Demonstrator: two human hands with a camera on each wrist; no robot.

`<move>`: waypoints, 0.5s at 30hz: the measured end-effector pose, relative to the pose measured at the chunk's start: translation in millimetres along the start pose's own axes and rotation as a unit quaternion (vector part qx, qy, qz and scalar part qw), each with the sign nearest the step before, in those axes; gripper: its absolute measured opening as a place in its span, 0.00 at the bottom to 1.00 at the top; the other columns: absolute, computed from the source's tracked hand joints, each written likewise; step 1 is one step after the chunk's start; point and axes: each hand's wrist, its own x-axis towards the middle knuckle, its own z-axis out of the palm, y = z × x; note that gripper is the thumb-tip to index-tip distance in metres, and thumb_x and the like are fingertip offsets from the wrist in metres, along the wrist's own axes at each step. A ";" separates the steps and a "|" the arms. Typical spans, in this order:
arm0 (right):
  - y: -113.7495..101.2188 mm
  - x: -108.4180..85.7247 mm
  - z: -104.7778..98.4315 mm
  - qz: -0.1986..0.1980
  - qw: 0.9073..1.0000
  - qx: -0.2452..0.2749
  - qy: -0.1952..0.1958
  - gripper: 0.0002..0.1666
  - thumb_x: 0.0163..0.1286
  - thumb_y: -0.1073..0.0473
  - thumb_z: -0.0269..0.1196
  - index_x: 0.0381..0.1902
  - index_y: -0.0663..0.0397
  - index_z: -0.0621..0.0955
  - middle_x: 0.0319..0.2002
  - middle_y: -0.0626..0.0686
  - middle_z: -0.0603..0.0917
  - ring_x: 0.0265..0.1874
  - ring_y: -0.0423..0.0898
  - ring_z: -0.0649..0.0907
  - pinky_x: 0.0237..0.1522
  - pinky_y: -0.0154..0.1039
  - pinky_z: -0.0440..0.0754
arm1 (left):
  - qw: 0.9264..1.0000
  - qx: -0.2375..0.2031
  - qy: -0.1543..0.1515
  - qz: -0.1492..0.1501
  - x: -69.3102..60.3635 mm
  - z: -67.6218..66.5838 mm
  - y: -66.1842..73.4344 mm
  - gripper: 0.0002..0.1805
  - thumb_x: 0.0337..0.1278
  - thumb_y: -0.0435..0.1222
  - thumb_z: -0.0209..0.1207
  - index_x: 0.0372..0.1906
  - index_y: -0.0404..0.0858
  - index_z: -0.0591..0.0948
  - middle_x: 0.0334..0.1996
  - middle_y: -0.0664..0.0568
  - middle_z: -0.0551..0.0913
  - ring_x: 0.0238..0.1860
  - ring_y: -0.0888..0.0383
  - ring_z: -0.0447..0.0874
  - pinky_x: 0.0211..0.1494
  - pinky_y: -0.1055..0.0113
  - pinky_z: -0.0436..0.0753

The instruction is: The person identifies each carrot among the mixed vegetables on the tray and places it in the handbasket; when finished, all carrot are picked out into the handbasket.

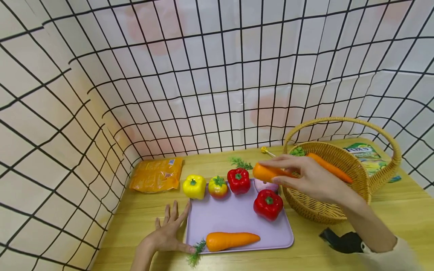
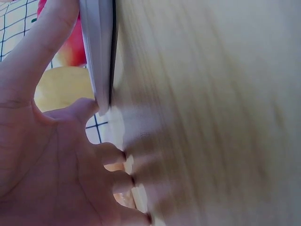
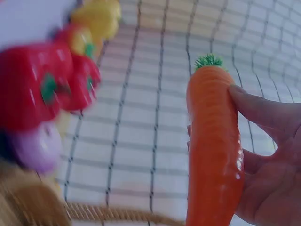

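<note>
My right hand (image 1: pixel 310 177) grips an orange carrot (image 1: pixel 268 172) in the air between the tray and the wicker basket (image 1: pixel 315 210); the right wrist view shows thumb and fingers around the carrot (image 3: pixel 211 141). Fingers spread, my left hand (image 1: pixel 166 233) rests at the left edge of the lilac tray (image 1: pixel 220 214), its palm facing the tray's rim (image 2: pixel 96 52) in the left wrist view. Another carrot (image 1: pixel 230 241) lies along the tray's near side. Red peppers (image 1: pixel 239 181), a yellow pepper (image 1: pixel 194 187), a red-yellow tomato (image 1: pixel 218 187) and a pinkish-purple item (image 1: pixel 266 186) sit around its far side.
The basket, with a tall handle, holds a carrot (image 1: pixel 329 167). An orange packet (image 1: pixel 156 175) lies at the back left, a green packet (image 1: pixel 369 160) behind the basket. A black object (image 1: pixel 342 241) lies beside my right forearm. A grid-patterned sheet (image 1: pixel 217 75) surrounds the table.
</note>
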 end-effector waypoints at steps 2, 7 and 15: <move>6.7 -2.9 -16.1 0.016 1.000 -0.021 0.012 0.25 0.74 0.53 0.67 0.67 0.38 0.81 0.64 0.54 0.84 0.41 0.44 0.82 0.34 0.31 0.80 | 1.000 0.001 0.000 -0.001 0.1 0.2 -0.2 0.76 0.34 0.59 0.80 0.85 0.51 0.42 0.81 0.29 0.24 0.80 0.25 0.20 0.69 0.14 0.32; 30.7 -7.8 -48.9 0.045 0.996 -0.070 0.033 0.26 0.73 0.54 0.68 0.68 0.37 0.81 0.64 0.56 0.84 0.53 0.47 0.83 0.46 0.30 0.82 | 1.000 0.004 -0.002 -0.005 0.0 0.2 0.2 0.76 0.35 0.59 0.80 0.85 0.52 0.41 0.81 0.30 0.24 0.80 0.26 0.20 0.70 0.15 0.32; 64.8 -9.2 -70.7 0.100 0.993 -0.055 0.022 0.28 0.73 0.52 0.68 0.70 0.43 0.79 0.66 0.61 0.83 0.43 0.35 0.76 0.37 0.28 0.75 | 1.000 -0.006 0.005 -0.002 3.4 5.1 -7.6 0.77 0.33 0.63 0.79 0.85 0.59 0.39 0.81 0.31 0.23 0.80 0.27 0.18 0.68 0.14 0.30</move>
